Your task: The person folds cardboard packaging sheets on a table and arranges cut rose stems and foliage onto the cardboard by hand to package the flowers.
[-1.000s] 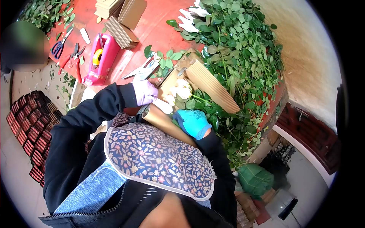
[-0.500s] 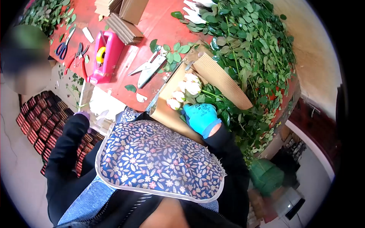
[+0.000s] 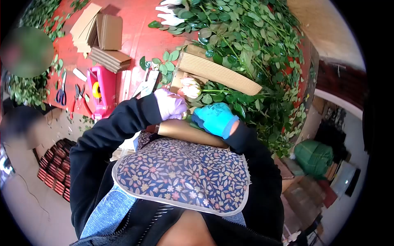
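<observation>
My left hand point(image 3: 170, 105), in a purple glove, is closed beside the pale pink-white rose heads point(image 3: 190, 87); what its fingers hold is hidden. Close on its right, my right hand point(image 3: 215, 119), in a blue glove, has its fingers curled round what looks like a rose stem, with green leaf showing beneath. Both hands are over an open cardboard wrap point(image 3: 188, 133). The wrap's corrugated flap point(image 3: 221, 73) stands up on the far side, and leafy stems point(image 3: 230, 97) run out to the right.
A large heap of leafy rose stems point(image 3: 246, 45) covers the table's right side. Further left are a pink tape dispenser point(image 3: 104, 92), red-handled pruners point(image 3: 80, 98), scissors point(image 3: 61, 92) and stacked cardboard pieces point(image 3: 108, 35). Silver-grey cutters point(image 3: 148, 84) lie partly behind my left sleeve.
My left hand has come up from the lower left to beside the rose heads. My right hand stays at the wrap, still closed. The view has shifted, and the floral apron sits slightly lower.
</observation>
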Tool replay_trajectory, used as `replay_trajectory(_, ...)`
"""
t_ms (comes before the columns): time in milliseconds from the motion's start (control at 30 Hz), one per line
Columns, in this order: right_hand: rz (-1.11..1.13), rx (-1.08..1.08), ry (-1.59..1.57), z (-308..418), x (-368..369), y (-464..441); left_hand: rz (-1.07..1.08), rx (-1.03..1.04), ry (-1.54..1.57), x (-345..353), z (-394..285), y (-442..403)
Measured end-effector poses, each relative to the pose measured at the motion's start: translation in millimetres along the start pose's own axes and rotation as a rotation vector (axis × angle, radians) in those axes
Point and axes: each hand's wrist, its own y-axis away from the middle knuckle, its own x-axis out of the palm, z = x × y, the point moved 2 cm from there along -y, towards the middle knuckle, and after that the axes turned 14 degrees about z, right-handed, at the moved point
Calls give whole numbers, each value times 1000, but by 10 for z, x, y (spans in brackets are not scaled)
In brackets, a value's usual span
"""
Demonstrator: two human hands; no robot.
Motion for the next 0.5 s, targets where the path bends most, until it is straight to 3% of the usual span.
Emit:
replay_trajectory(167,-227,257,26,125,-188,192,-176,-108,-41,-245,-154,10)
replay_trajectory(233,-28,235,30,62,-20,116,-190,-161,-98,-237,-183,11)
replay_trajectory(267,-102,118,32,4,131,97,-172,-140,-91,-259,-204,11)
replay_trajectory(367,-104,49,-72,33,-195,194,-74,-118,-59,-207,-157,36)
replay_trajectory(433,-258,244,62,-12,-205,181,-123,-132,-21,-189,-177,34)
replay_trajectory(467,-334,293,152,-35,-192,171,-34,-173,31,-243,-199,24)
replay_trajectory(500,-294,338,150,-37,-240,153,-77,-183,40,-170,-189,53)
